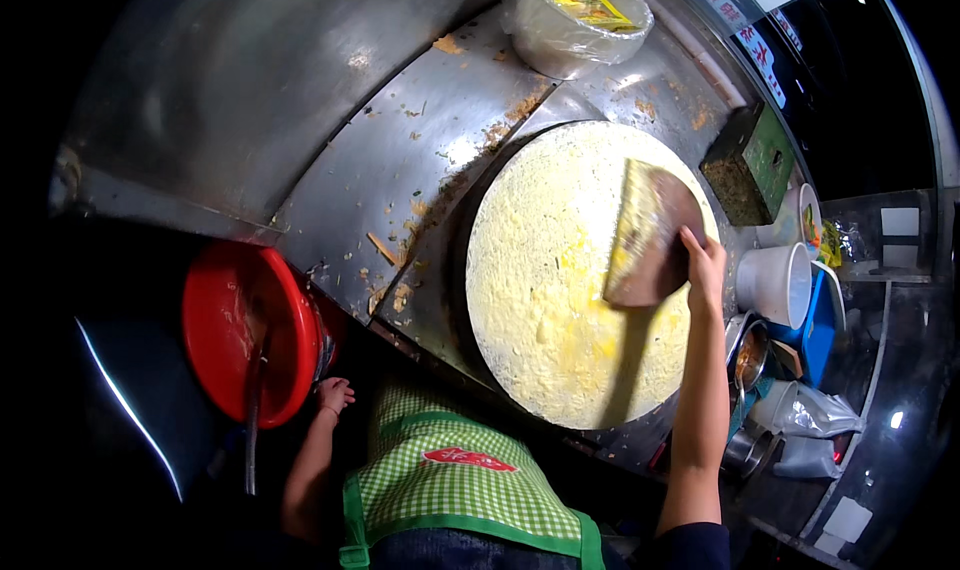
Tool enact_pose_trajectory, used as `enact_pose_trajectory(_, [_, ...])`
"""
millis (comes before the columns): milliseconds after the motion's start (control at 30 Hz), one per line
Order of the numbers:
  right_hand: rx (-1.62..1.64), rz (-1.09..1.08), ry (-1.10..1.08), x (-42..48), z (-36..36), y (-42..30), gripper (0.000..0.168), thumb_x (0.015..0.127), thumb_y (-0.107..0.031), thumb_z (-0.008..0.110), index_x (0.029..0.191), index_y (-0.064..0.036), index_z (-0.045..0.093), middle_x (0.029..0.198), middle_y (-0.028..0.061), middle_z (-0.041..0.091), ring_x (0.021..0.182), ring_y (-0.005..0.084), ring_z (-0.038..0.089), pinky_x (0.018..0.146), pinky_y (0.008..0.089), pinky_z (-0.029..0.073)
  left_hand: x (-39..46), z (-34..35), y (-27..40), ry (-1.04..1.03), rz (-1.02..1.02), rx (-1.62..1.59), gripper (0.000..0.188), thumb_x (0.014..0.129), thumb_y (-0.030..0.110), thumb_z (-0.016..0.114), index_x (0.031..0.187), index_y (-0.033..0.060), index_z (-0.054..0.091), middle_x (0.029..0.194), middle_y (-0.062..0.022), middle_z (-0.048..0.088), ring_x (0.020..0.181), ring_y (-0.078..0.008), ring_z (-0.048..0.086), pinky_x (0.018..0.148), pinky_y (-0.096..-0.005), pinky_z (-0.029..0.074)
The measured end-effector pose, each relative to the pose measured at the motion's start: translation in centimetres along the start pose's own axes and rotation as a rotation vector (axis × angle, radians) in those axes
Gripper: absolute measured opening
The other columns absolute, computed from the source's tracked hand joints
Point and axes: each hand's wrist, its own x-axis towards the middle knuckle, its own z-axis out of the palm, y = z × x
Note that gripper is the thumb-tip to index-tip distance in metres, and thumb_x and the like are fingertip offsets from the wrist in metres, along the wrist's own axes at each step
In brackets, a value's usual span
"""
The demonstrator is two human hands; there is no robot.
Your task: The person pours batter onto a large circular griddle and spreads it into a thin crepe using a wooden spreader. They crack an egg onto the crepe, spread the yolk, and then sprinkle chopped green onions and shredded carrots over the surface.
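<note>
My right hand (703, 264) grips a flat brown scraper (664, 255) with a roughly half-round blade. Pale batter sticks along the blade's straight edge. The blade is tilted over the right part of a large round griddle, which is covered by a thin pale-yellow crepe (525, 285) with yellow egg streaks. A shadow falls across the crepe below the blade. My left hand (335, 394) hangs low at the left with its fingers slightly curled, beside a red plastic basin (304, 322). Nothing shows in it. A ladle-like handle (253, 435) leans out of the basin.
A plastic-lined container (559, 52) with eggs stands at the top. Right of the griddle are a green metal box (757, 168), a white tub (772, 285), a blue bin (819, 330) and metal pots (750, 352). Crumbs and a wooden stick (383, 249) lie on the steel counter (360, 172).
</note>
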Motion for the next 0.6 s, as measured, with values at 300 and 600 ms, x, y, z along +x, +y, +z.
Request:
enact_pose_trajectory(300, [-0.135,-0.381,-0.098,2.2,-9.2,-1.2,0.018,0.073,-0.007,0.058,0.088,0.003,0.058,0.077,0.0077,0.061,0.068,0.0115,0.055,0.061,0.0238,0.043,-1.0,1.9,0.5,-0.004,-0.047,0.034,0.016,0.080,0.017,0.046,0.087,0.0045,0.054,0.065,-0.0073,0.057,0.046,-0.0135,0.053,0.040,-0.0231,0.037])
enact_pose_trajectory(600, [-0.429,-0.938,0.172,-11.3,-3.7,8.4,0.021,0.068,0.002,0.055,0.088,-0.003,0.062,0.092,0.0155,0.059,0.086,0.0267,0.057,0.076,0.0320,0.045,-4.6,6.4,1.1,0.024,0.044,0.075,0.017,0.081,0.015,0.046,0.085,0.0019,0.055,0.065,-0.0083,0.058,0.046,-0.0133,0.053,0.041,-0.0236,0.038])
